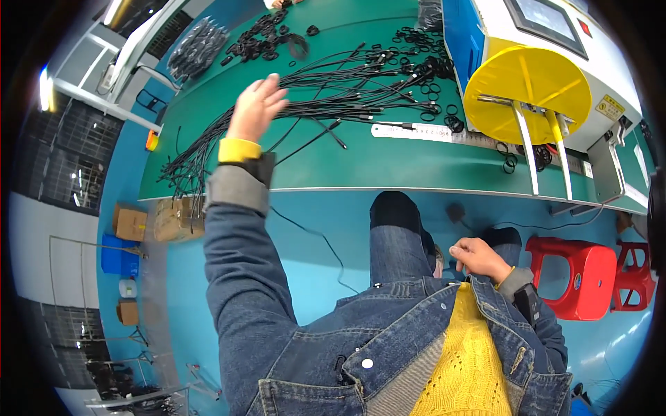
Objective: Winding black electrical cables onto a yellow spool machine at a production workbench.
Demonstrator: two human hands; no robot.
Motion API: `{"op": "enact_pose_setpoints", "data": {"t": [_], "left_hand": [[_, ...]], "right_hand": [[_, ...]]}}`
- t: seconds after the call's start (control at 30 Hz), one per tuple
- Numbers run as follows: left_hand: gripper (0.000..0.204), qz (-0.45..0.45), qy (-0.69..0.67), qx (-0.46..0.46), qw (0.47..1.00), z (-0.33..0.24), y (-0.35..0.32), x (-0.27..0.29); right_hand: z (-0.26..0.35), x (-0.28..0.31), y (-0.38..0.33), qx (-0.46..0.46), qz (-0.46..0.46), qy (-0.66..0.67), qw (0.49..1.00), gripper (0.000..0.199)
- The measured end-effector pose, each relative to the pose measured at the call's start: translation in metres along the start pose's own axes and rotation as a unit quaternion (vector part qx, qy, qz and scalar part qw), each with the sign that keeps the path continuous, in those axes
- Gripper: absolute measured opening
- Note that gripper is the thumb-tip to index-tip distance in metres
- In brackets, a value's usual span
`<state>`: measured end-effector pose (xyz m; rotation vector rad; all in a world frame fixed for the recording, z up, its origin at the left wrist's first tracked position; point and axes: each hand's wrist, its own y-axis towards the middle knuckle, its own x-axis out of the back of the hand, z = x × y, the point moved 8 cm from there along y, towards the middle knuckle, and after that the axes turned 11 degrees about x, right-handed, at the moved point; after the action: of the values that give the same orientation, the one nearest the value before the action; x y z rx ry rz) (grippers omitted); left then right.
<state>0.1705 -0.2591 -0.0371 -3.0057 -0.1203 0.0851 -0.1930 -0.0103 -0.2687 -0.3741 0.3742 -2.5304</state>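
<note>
Grey screen (546, 15) atop the white machine, yellow label (610, 107) on its side, brown cartons (130, 223) on the floor.

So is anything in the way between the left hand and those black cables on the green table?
Nothing visible. The left hand hovers open right over the bundle of black cables, with no other object between them.

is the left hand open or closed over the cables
Open. The left hand is raised above the black cables on the green table, fingers extended, gripping nothing.
</note>
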Motion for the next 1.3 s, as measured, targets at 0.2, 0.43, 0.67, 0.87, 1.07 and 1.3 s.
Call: {"op": "enact_pose_setpoints", "data": {"t": [0.2,0.43,0.67,0.87,1.07,1.3], "left_hand": [[0.04,0.08,0.553,-0.09,0.824,0.081,0.01,0.012],[0.011,-0.016,0.563,-0.243,0.79,0.113,-0.039,-0.016],[0.002,0.252,0.467,-0.058,0.845,0.091,-0.147,-0.11],[0.002,0.367,0.355,-0.04,0.859,0.078,-0.205,-0.214],[0.011,0.409,0.271,-0.126,0.862,0.027,-0.249,-0.285],[0.008,0.178,0.241,-0.309,0.903,0.002,-0.188,-0.31]], "right_hand": [[-0.003,0.002,0.004,-0.002,-0.035,0.001,0.999,0.028],[0.017,-0.004,0.01,0.049,-0.017,-0.043,0.998,0.023],[0.141,0.031,-0.045,0.385,-0.34,-0.295,0.806,0.038],[0.175,0.035,-0.089,0.457,-0.371,-0.421,0.69,0.044],[0.206,0.082,-0.174,0.477,-0.5,-0.481,0.538,0.038],[0.184,0.158,-0.136,0.418,-0.609,-0.403,0.54,0.02]]}}
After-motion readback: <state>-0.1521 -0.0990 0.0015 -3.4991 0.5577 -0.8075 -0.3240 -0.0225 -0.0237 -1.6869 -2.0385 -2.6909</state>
